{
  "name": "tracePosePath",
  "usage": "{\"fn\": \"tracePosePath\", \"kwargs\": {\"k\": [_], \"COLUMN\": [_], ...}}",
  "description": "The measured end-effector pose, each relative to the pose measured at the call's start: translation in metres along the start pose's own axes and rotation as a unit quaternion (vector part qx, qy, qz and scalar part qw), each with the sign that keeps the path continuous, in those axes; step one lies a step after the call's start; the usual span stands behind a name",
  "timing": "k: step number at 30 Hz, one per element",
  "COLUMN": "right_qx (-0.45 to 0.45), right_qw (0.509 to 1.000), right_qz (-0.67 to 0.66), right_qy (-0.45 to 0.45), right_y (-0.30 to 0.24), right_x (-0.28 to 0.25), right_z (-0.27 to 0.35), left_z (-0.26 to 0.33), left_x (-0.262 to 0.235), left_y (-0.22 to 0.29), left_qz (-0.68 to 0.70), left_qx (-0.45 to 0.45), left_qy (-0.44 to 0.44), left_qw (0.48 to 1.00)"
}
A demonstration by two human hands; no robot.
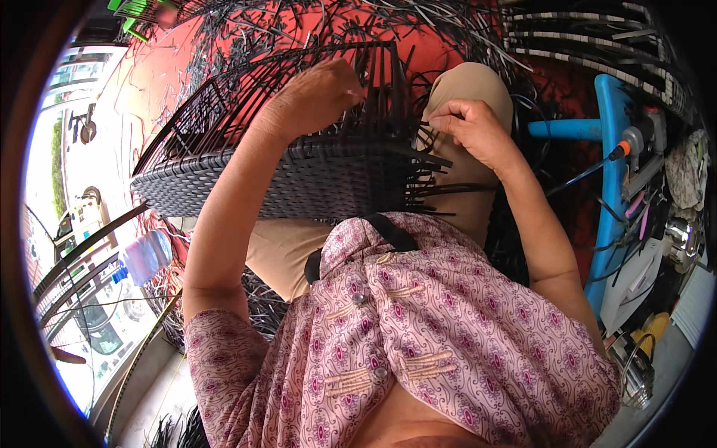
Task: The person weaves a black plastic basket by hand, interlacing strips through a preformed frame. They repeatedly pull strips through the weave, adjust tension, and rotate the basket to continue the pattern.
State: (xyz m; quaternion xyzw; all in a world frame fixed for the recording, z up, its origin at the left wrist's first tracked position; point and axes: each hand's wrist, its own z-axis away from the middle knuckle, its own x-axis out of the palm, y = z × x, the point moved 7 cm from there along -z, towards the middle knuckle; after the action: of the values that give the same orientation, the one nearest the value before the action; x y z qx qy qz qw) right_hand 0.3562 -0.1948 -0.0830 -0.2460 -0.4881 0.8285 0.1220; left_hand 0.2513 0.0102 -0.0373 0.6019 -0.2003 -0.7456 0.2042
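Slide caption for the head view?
Left hand and right hand at a partly woven black frame, dark strips littering the red floor.

dark strips [231, 39] lie strewn thickly across the red floor [166, 97].

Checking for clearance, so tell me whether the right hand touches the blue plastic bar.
Apart: in the head view, the beige knee shows in the gap between the right hand and the blue plastic bar.

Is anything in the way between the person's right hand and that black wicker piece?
No separate object visibly is. The right hand is just right of the black wicker piece, over the beige-trousered leg; only the piece's own loose black strips jut out there. Whether the hand touches one, I can't tell.
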Motion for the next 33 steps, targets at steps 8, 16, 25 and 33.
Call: {"fn": "tracePosePath", "kwargs": {"k": [8,16,25,33], "right_qx": [0.010,0.034,0.032,0.025], "right_qw": [1.000,0.999,0.999,1.000], "right_qz": [-0.029,0.009,-0.012,0.000], "right_qy": [0.005,-0.014,-0.013,0.001], "right_y": [0.007,0.006,0.012,0.011], "right_x": [0.009,-0.029,-0.013,-0.007], "right_z": [0.002,0.016,0.004,0.004], "left_z": [0.002,0.027,0.032,0.036], "left_x": [0.023,0.022,-0.005,0.017], "left_y": [-0.029,-0.035,-0.042,-0.062], "left_qz": [0.158,-0.017,0.063,0.226], "left_qx": [-0.064,-0.007,-0.065,-0.179], "left_qy": [-0.019,-0.034,-0.020,-0.095], "left_qw": [0.985,0.999,0.996,0.953]}}
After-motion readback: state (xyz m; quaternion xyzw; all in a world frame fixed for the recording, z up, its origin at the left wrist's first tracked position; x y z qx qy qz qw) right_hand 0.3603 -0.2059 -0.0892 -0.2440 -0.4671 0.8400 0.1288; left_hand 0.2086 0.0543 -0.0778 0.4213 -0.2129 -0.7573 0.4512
